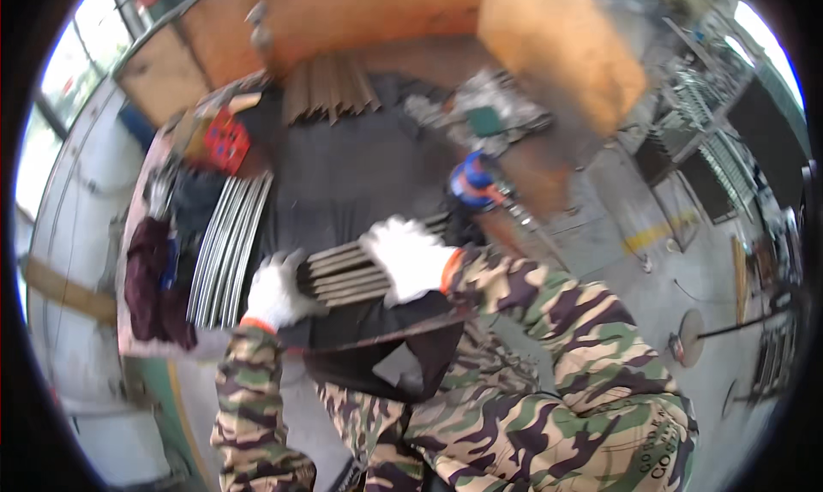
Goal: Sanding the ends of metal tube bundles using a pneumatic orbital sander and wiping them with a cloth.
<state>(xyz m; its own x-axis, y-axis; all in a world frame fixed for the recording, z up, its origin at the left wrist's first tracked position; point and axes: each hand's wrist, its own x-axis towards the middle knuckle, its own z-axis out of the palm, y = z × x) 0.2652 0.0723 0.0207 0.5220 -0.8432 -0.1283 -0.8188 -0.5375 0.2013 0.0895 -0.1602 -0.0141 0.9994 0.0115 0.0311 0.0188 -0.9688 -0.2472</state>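
Observation:
A bundle of several dull metal rods lies slanted across the near edge of the dark-covered table. White gloves with orange cuffs cover both hands. My left hand is closed around the left end of the bundle. Farther along the rods, my right hand grips them from above, fingers wrapped over. The rods' right end comes out past this hand. Left of my left hand, a row of shiny metal rods lies side by side, pointing away from me.
Brown bars lie at the table's back, before an orange panel. A red plastic holder and dark maroon cloth are on the left. To the right are a blue-and-orange tool or container and crumpled plastic.

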